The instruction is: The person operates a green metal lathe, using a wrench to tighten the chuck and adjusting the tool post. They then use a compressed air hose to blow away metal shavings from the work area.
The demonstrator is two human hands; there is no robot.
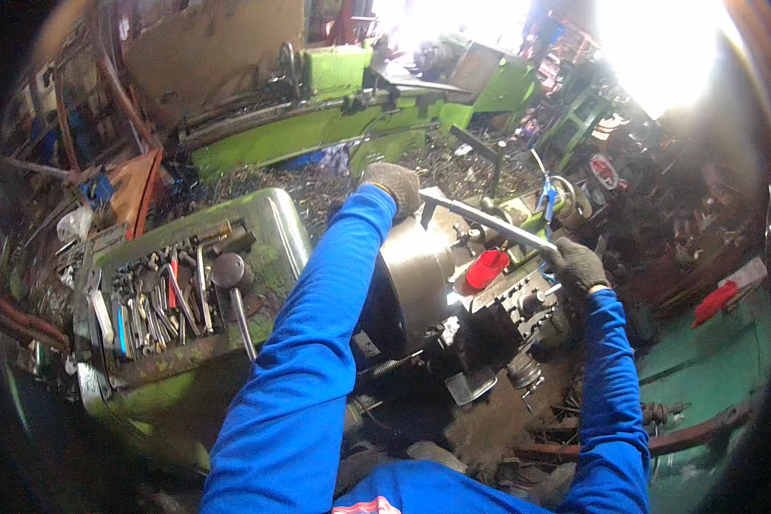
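My right hand point(579, 264), in a grey knit glove, grips one end of a long metal caliper point(493, 222). The caliper slants up and left over the lathe, and its jaw point(427, 211) reaches the top of a large metal cylinder point(413, 272) mounted there. My left hand point(391, 185), gloved too, lies at the far upper side of the cylinder, close to the jaw; its fingers are hidden behind the back of the hand. A red cup point(487, 270) stands on the carriage below the caliper.
To the left, the green headstock point(270, 224) carries many hand tools point(158, 308) and a ball-topped lever point(229, 271). Beyond the cylinder, metal shavings point(265, 182) cover the ground before another green machine point(257, 147). Handwheels point(523, 372) project at the near right. A red cloth point(714, 303) lies farther right.
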